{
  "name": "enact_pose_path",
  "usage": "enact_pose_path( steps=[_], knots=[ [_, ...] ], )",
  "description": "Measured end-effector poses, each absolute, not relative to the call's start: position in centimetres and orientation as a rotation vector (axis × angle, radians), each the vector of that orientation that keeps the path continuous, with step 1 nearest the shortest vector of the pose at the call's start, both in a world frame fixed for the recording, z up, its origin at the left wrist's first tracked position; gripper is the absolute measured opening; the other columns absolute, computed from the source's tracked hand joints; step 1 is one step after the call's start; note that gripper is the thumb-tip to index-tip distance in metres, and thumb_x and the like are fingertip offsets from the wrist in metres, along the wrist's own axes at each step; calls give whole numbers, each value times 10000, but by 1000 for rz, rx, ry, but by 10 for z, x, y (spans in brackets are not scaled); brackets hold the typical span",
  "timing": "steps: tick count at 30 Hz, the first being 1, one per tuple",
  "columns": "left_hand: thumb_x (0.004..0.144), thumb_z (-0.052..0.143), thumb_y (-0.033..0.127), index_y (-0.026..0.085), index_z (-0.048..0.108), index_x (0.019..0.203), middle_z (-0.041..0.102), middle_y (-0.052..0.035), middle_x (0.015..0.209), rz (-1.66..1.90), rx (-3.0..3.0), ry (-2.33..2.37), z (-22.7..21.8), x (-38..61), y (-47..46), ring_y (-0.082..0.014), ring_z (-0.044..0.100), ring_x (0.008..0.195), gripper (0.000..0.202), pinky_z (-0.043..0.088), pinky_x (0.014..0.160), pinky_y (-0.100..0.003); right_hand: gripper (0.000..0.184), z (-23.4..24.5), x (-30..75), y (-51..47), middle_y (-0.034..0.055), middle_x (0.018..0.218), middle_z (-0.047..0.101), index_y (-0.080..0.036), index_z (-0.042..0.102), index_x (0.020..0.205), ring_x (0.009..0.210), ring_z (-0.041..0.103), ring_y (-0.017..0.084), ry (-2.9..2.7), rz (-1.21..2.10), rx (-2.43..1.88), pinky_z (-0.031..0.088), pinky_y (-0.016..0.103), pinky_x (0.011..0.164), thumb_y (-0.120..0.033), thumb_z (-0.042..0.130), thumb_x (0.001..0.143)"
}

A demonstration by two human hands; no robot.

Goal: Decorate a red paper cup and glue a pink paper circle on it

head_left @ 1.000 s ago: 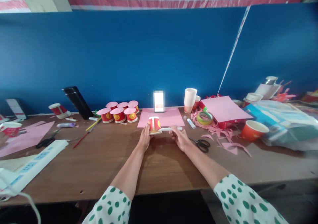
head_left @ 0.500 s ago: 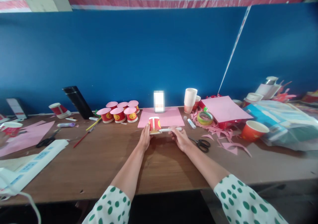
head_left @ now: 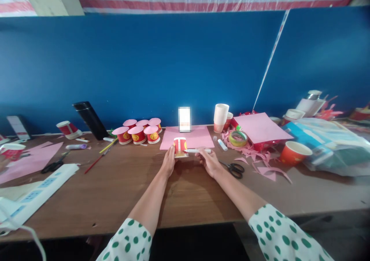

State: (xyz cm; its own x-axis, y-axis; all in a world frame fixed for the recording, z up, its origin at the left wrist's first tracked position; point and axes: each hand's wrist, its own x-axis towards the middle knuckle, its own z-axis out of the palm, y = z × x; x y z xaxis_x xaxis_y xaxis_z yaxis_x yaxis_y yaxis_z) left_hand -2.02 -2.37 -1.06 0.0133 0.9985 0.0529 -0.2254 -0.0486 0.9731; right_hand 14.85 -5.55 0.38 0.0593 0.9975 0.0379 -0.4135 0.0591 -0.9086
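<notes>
My left hand (head_left: pixel 169 162) is closed on the left side of a red paper cup (head_left: pixel 180 145) that has a white stripe and yellow patches. In my right hand (head_left: pixel 207 160) is a white pen (head_left: pixel 198 151), held level with its tip at the cup's lower right side. Whether the tip touches the cup I cannot tell. Just behind the cup lies a sheet of pink paper (head_left: pixel 199 135). Black-handled scissors (head_left: pixel 236 170) rest beside my right wrist, their blades partly hidden.
Several red cups with pink paper tops (head_left: pixel 138 132) stand left of centre. Stacked white cups (head_left: pixel 221 116), a tape roll (head_left: pixel 238 138), pink scraps (head_left: pixel 274 172) and an orange cup (head_left: pixel 295 153) are on the right. A power strip (head_left: pixel 43 189) and black bottle (head_left: pixel 90 119) are left.
The cup has tilted slightly in my left hand, and the pen tip now sits a little higher against its side. Both hands stay in nearly the same place.
</notes>
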Motion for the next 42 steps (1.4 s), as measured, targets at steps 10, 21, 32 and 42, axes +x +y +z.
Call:
enact_pose_path(
  steps=[10, 21, 32, 42],
  knots=[
    [769, 458, 584, 167, 578, 1007, 651, -126, 1008, 1349, 1101, 962, -12, -22, -24, -229, 627, 892, 496, 521, 750, -316, 253, 2, 148, -54, -14, 619, 629, -192, 658, 742, 528, 506, 79, -860, 1314, -860, 303, 174, 424, -400, 717, 612],
    [770, 465, 571, 188, 563, 979, 652, -113, 1010, 1341, 1076, 937, -11, -21, -24, -231, 625, 911, 448, 522, 743, -314, 260, 4, 148, -55, -9, 597, 618, -181, 662, 731, 527, 502, 80, -856, 1323, -860, 306, 167, 417, -393, 728, 595],
    [771, 467, 577, 167, 583, 983, 650, -122, 1008, 1342, 1071, 932, -16, -22, -21, -227, 628, 886, 476, 524, 746, -320, 264, 3, 149, -54, -14, 614, 632, -184, 667, 755, 528, 502, 72, -842, 1329, -863, 304, 165, 428, -386, 732, 597],
    [775, 458, 579, 144, 588, 1010, 653, -137, 1016, 1344, 1062, 958, -15, -22, -21, -233, 627, 913, 511, 516, 762, -326, 243, 3, 148, -55, -18, 614, 629, -188, 671, 755, 530, 497, 71, -838, 1330, -853, 300, 164, 429, -363, 729, 598]
  ],
)
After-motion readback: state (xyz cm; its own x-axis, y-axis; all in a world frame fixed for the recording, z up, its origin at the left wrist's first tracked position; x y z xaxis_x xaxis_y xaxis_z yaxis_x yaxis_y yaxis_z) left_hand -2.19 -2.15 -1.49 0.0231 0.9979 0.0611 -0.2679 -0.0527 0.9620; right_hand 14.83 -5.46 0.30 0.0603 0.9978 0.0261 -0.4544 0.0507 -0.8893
